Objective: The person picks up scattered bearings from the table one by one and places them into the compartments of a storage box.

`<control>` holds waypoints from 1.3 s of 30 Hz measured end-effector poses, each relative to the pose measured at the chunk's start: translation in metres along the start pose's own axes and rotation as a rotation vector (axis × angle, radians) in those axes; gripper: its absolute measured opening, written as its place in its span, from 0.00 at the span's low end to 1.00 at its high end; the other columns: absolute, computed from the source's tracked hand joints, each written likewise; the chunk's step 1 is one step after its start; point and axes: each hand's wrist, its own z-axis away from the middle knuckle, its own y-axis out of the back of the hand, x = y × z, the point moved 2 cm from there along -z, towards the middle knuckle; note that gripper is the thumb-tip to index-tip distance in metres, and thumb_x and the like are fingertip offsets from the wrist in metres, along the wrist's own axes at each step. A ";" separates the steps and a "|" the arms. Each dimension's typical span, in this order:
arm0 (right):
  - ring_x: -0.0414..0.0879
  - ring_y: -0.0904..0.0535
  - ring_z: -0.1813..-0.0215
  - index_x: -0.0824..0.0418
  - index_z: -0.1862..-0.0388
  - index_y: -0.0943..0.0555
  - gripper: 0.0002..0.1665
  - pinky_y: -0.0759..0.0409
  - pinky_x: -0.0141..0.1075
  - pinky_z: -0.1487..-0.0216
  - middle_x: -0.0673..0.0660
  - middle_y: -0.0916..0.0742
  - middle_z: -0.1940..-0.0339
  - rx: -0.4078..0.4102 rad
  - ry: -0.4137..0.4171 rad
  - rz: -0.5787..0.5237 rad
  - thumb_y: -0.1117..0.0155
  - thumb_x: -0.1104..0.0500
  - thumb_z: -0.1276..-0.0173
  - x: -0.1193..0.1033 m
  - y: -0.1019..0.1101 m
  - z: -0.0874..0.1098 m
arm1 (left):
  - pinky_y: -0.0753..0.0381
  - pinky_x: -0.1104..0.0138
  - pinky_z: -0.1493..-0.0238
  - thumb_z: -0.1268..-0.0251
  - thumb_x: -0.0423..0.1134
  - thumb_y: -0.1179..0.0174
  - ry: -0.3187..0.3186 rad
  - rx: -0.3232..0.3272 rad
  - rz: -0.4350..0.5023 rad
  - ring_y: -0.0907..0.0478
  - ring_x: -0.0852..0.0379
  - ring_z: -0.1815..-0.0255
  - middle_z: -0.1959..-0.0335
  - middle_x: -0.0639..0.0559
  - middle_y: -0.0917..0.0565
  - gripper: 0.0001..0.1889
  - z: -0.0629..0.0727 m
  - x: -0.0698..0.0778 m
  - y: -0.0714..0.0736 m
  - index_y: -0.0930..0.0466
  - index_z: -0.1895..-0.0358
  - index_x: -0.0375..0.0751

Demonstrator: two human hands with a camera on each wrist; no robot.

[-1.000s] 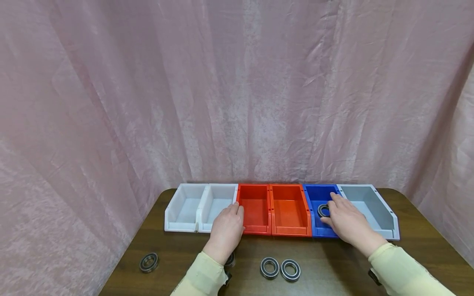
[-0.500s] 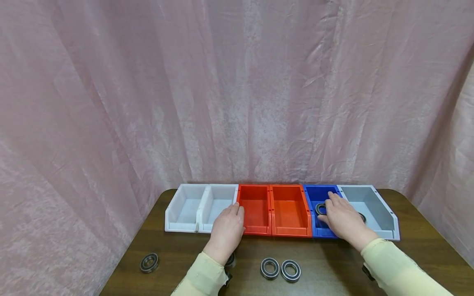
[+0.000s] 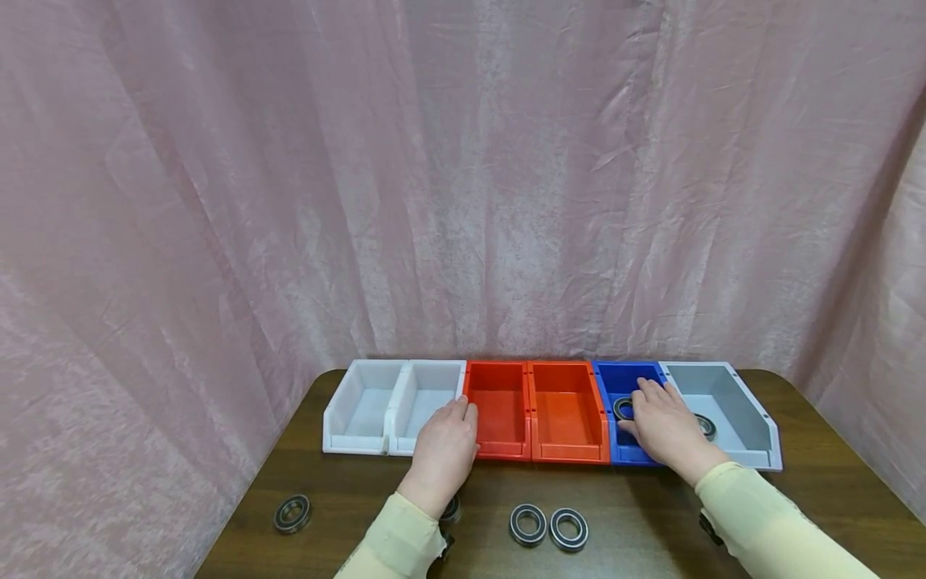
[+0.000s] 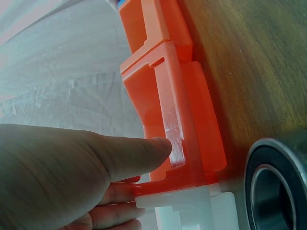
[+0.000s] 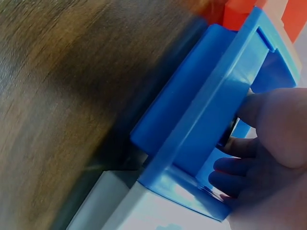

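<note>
My right hand [image 3: 665, 422] reaches into the blue bin [image 3: 629, 454], pinching a ball bearing [image 3: 619, 416] between thumb and index finger. In the right wrist view, only a dark sliver of that bearing [image 5: 227, 134] shows between the fingertips, behind the bin's front wall. My left hand [image 3: 443, 446] lies over the border between a white bin [image 3: 365, 444] and the red bin [image 3: 502, 450], holding nothing. Its straight thumb [image 4: 139, 152] rests at the red bin's front in the left wrist view. Another bearing [image 3: 452, 510] is partly hidden beneath the left wrist.
A bearing [image 3: 705, 427] lies in the grey bin [image 3: 731, 410] on the right. Two bearings, one [image 3: 514, 526] beside the other [image 3: 555, 530], lie on the wooden table [image 3: 615, 547]. One more bearing [image 3: 278, 515] is at far left. An orange-red bin [image 3: 571, 453] adjoins the blue one.
My right hand has shifted slightly left with the pinched bearing, bringing the bearing in the grey bin into sight. The left hand has stayed in place.
</note>
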 end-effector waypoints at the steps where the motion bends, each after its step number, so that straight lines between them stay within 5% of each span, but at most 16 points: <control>1: 0.80 0.29 0.24 0.82 0.38 0.22 0.36 0.39 0.72 0.20 0.83 0.22 0.29 0.002 -0.001 0.000 0.23 0.51 0.25 0.001 -0.001 0.000 | 0.12 0.57 0.37 0.43 0.46 0.13 0.002 -0.005 0.000 0.12 0.44 0.42 0.39 0.38 0.11 0.32 0.000 0.000 0.000 0.14 0.40 0.31; 39: 0.75 0.23 0.29 0.76 0.46 0.16 0.31 0.42 0.73 0.19 0.76 0.13 0.42 -0.035 0.037 0.155 0.21 0.48 0.28 0.000 -0.009 -0.011 | 0.11 0.58 0.39 0.44 0.47 0.13 -0.004 0.015 -0.017 0.12 0.45 0.44 0.40 0.38 0.11 0.32 0.001 0.000 -0.002 0.14 0.41 0.32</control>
